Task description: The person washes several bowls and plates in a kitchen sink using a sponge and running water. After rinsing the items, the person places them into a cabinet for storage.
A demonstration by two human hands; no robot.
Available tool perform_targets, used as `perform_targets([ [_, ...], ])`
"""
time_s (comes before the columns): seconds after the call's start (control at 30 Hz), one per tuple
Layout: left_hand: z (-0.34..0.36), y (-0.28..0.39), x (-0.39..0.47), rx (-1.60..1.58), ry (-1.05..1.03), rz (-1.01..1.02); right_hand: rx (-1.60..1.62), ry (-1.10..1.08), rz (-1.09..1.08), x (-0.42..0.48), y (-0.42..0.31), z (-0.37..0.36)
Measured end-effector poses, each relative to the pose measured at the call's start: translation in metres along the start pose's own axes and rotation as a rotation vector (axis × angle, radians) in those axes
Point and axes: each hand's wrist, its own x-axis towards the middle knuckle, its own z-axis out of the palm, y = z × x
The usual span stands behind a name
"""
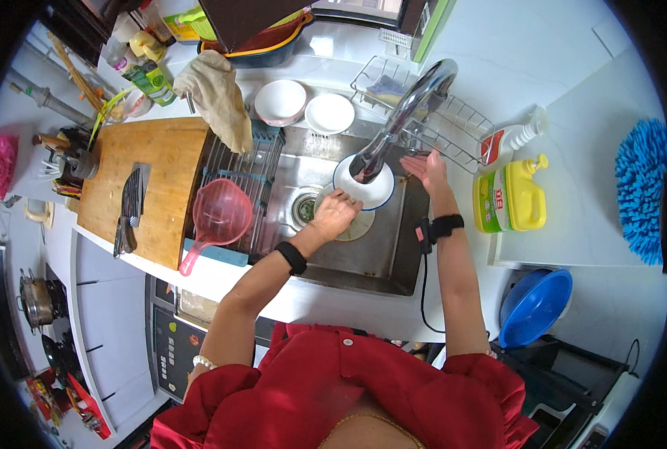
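My left hand (336, 214) grips the near left rim of a white bowl with a blue rim (379, 193), held over the stainless steel sink (367, 265). The chrome faucet (392, 132) arches over this bowl and hides part of it. Below the bowl, a pale round dish (361, 227) is partly covered by it and my hand. My right hand (428, 170) is empty, palm up with fingers apart, at the sink's far right corner by the wire rack (457, 134). A drain strainer (305, 209) with green scraps lies left of the bowl.
Two white bowls, one deeper (281, 101) and one shallower (329, 114), stand behind the sink. Leftward are a red plastic ladle (222, 212) on a drying rack and a cutting board (159, 224) with a cleaver (133, 193). A yellow detergent jug (510, 196) stands at right.
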Motion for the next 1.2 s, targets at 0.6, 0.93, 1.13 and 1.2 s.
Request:
perform_targets([
  [0.6, 0.005, 0.006, 0.003, -0.037, 0.015, -0.068, 0.193, -0.041, -0.106, 0.028, 0.002, 0.004],
  [0.93, -0.003, 0.009, 0.0, -0.051, -0.027, -0.093, -0.021, -0.085, 0.019, -0.013, 0.035, 0.002],
  [1.13, -0.017, -0.004, -0.022, 0.052, -0.265, -0.106, 0.215, -0.228, 0.169, -0.052, 0.059, 0.034],
  [1.2, -0.015, -0.006, -0.025, 0.081, -0.289, -0.106, 0.296, -0.379, 0.231, -0.034, 0.088, 0.03],
])
